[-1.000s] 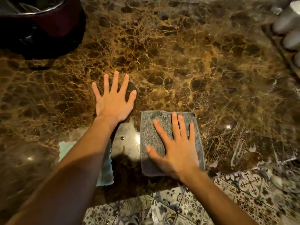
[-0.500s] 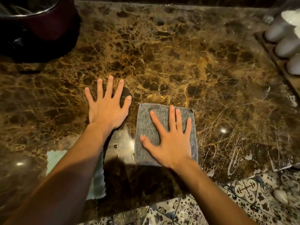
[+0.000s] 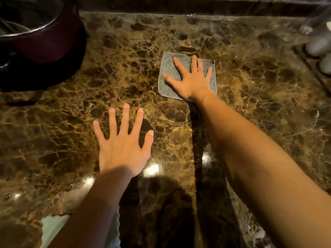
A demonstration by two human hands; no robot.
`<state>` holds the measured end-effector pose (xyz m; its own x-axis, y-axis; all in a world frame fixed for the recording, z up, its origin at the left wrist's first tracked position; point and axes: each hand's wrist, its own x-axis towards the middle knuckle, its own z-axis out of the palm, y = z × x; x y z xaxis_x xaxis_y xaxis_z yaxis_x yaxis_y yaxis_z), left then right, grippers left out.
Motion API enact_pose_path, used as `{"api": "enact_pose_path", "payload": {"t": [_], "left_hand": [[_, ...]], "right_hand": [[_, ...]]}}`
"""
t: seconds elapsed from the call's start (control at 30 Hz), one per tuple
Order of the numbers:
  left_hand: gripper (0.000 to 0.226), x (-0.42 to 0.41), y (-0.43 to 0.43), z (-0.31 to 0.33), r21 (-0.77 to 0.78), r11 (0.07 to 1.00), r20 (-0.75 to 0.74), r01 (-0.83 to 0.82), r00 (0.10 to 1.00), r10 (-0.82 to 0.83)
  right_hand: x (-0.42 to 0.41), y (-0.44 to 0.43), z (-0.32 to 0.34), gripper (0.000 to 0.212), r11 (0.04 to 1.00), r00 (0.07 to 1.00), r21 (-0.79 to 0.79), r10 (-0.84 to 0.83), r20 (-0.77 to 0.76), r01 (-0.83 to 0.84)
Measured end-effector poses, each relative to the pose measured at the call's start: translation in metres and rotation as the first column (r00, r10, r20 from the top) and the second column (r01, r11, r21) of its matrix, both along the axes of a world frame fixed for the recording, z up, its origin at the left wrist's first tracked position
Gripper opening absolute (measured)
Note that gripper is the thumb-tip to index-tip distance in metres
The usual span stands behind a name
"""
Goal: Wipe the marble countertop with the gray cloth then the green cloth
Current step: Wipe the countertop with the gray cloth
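- Since a moment ago, my right hand has pushed the gray cloth away from me, from level with my left hand out to beyond it and to its right, toward the back edge of the marble countertop.
- Relative to my left hand: the gray cloth lies flat, well apart from it, up and to the right; a dark maroon pot stands far off to the upper left; pale rounded things on a tray at the far right are too blurred to name.
- My right hand is wide open, palm down, fingers spread over the cloth. It grips nothing; it only presses the cloth to the stone.
- My left hand is also wide open, flat on the bare marble, holding nothing. I judge that it braces me as I lean.
- The green cloth shows as a pale patch below my left hand, partly hidden under my left forearm, at the near edge.
- I judge the gray cloth to be light, soft and limp: it follows the palm and would bunch if pushed by one edge. An even, flat press near its middle should keep it spread.
- Bright glints on the marble below my left hand suggest a glossy, perhaps damp surface, so the cloth should glide easily and could slip from under a light touch.
- To lift it, I would pinch a corner or gather it under my fingers.
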<state>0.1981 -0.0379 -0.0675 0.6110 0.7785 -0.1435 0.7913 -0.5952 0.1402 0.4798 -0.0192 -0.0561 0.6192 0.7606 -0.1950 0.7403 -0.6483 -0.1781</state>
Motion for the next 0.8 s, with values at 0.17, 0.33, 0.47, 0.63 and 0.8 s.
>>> {"api": "enact_pose_path", "payload": {"t": [0.17, 0.33, 0.47, 0.63, 0.8], "left_hand": [[0.071, 0.001, 0.001, 0.001, 0.008, 1.000, 0.000, 0.015, 1.000, -0.015], [0.071, 0.000, 0.002, 0.001, 0.015, 1.000, 0.040, 0.027, 0.999, -0.028], [0.070, 0.000, 0.002, -0.001, 0.015, 0.999, 0.047, 0.029, 0.998, -0.030], [0.071, 0.000, 0.003, -0.001, 0.011, 1.000, 0.036, 0.029, 0.999, -0.030], [0.072, 0.000, 0.004, 0.000, -0.003, 1.000, 0.024, 0.028, 0.999, -0.028]], "right_hand": [[0.004, -0.001, 0.000, 0.090, 1.000, 1.000, 0.009, -0.002, 0.022, 0.002], [-0.041, -0.048, -0.001, 0.090, 1.000, 1.000, 0.022, 0.001, 0.001, -0.001], [-0.105, -0.115, 0.001, 0.087, 0.998, 0.998, 0.033, 0.056, 0.013, -0.056], [-0.183, -0.217, 0.003, 0.082, 0.992, 0.993, 0.035, 0.117, 0.030, -0.118], [-0.241, -0.295, 0.001, 0.091, 0.989, 0.987, -0.007, 0.148, 0.055, -0.148]]}}
